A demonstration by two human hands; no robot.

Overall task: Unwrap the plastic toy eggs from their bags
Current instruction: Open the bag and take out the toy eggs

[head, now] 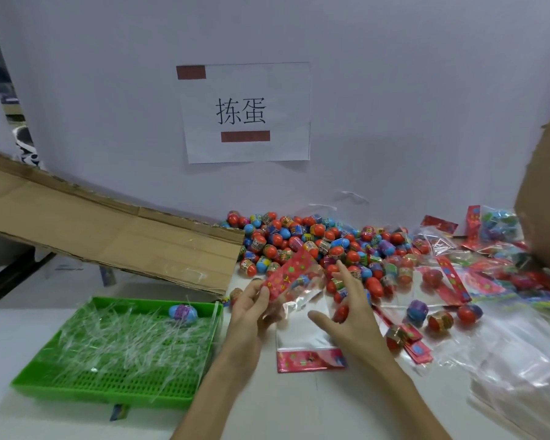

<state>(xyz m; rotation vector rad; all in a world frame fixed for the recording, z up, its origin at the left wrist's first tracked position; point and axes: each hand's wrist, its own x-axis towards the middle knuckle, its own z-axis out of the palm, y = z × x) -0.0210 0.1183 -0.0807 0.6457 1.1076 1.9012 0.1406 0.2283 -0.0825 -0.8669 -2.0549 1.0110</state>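
My left hand (pixel 251 308) pinches a clear plastic bag with a red patterned header (pixel 291 274), held tilted above the table; an egg shape shows faintly inside it. My right hand (pixel 351 308) hovers just right of the bag with fingers spread and straight, a red egg (pixel 342 312) lying under its palm. A large heap of red and blue toy eggs (pixel 302 242) lies behind the hands. An empty clear bag with a red strip (pixel 308 354) lies flat below the hands.
A green slotted tray (pixel 115 385) at the left holds clear plastic strips and one blue egg (pixel 182 311). A cardboard flap (pixel 108 233) slopes over it. Filled bags and loose eggs (pixel 438 320) cover the right side, with clear bags (pixel 515 360) piled front right.
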